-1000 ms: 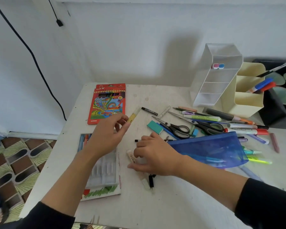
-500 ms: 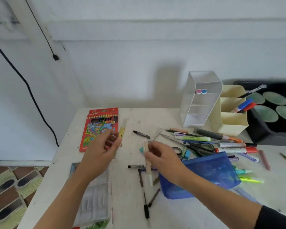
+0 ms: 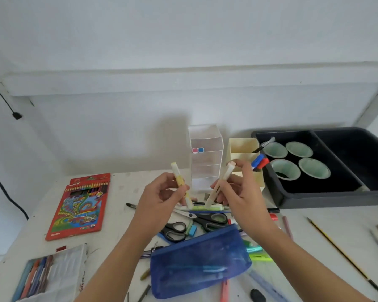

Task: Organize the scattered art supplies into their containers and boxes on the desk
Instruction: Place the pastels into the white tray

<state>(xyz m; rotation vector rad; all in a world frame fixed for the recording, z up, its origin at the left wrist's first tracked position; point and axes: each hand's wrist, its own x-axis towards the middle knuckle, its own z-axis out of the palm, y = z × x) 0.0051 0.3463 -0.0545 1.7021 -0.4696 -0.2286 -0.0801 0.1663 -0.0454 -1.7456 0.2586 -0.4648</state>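
Both hands are raised above the middle of the desk (image 3: 120, 232), each holding one marker nearly upright, tips leaning slightly apart at the top. The left hand (image 3: 159, 199) pinches a yellow marker (image 3: 176, 174) between thumb and curled fingers. The right hand (image 3: 243, 192) grips a beige marker (image 3: 224, 177) with its fingers wrapped round the lower barrel. Directly behind the two markers stand a clear tiered organizer (image 3: 205, 138) and, just beside it to the right, a cream pen holder (image 3: 241, 146) with a few pens in it. A dark grey tray (image 3: 314, 200) with four green cups (image 3: 299, 149) sits against the holder's right side and closes off the far right corner. Below the hands lies a dense scatter: two pairs of black-handled scissors (image 3: 207, 221), assorted pens and highlighters, and a blue mesh pouch (image 3: 199, 262) lying across them; some items beneath the pouch are too blurred to identify. A red coloured-pencil box (image 3: 81, 205) lies flat at the left, well apart from the scatter, with bare desk between. A clear case (image 3: 59, 273) holding pens sits at the near left edge. A pencil (image 3: 340, 251) lies diagonally on the open surface at the right, with a few more pens at the right edge. The wall runs close behind the organizer.
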